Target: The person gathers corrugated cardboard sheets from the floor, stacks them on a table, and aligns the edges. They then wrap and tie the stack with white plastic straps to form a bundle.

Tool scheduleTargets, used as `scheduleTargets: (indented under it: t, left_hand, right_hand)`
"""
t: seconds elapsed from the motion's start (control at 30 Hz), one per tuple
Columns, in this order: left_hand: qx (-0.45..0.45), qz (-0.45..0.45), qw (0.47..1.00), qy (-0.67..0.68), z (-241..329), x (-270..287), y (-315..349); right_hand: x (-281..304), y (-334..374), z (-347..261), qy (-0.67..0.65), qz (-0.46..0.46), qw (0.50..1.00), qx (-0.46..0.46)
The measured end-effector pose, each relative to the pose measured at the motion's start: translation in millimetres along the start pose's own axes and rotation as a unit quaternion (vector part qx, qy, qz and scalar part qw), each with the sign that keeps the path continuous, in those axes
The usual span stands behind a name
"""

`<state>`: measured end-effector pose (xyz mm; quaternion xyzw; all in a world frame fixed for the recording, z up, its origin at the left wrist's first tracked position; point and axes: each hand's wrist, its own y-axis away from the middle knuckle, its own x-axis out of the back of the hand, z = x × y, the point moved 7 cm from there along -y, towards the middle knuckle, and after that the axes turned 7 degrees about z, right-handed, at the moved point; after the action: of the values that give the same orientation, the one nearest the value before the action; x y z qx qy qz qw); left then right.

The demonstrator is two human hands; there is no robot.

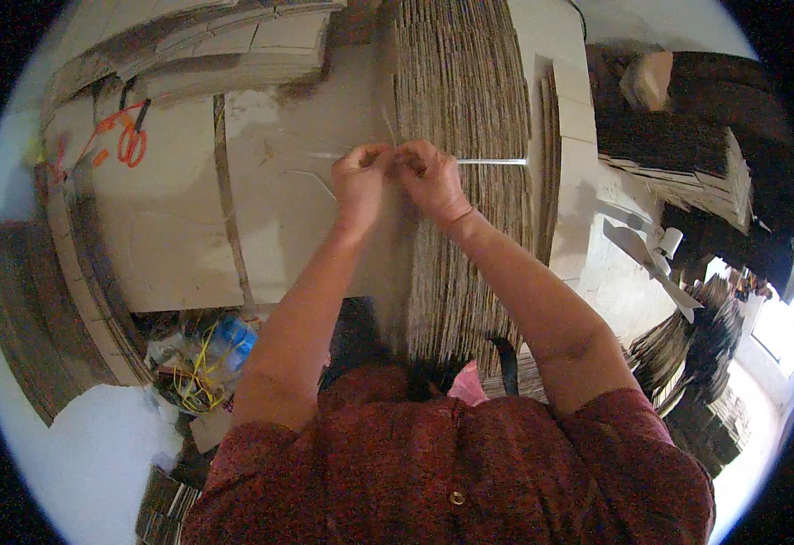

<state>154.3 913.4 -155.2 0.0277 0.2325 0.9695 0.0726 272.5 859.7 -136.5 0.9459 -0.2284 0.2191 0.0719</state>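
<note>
A long bundle of flattened brown cardboard (pixel 461 82) stands on edge in front of me, its many layers showing. A thin white strap (pixel 492 162) crosses the top of the bundle from its right edge to my fingers. My left hand (pixel 361 186) and my right hand (pixel 435 186) meet at the bundle's left edge. Both are closed, their fingertips pinched together on the strap. Thin pale loose ends stick out beside the left hand and above the fingers. The exact place where the strap ends meet is hidden by my fingers.
Flat cardboard sheets (pixel 170 227), one with orange marks, lie to the left. More cardboard stacks (pixel 206 54) stand at the far left and dark stacks (pixel 669 145) at the right. A heap of yellow cord and blue plastic (pixel 202 363) sits lower left. A fan (pixel 651 259) stands right.
</note>
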Motion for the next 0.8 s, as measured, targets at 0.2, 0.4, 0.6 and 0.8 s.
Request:
scheduleTargets:
  t: [0.2,0.4,0.6,0.8]
  left_hand:
    - [-0.166,-0.065,0.974,-0.143,14,-1,2]
    - [-0.237,-0.127,0.951,-0.154,2,-3,-1]
    - [0.015,-0.285,0.957,-0.05,-20,-15,-26]
    - [0.283,-0.247,0.927,0.003,-35,-7,-26]
  right_hand:
    - [5,5,-15,0.05,0.057,0.995,0.059]
    - [10,4,-37,0.092,0.081,0.981,0.15]
    - [7,4,-31,0.112,0.02,0.982,0.151]
    - [2,8,-50,0.148,0.034,0.96,0.237]
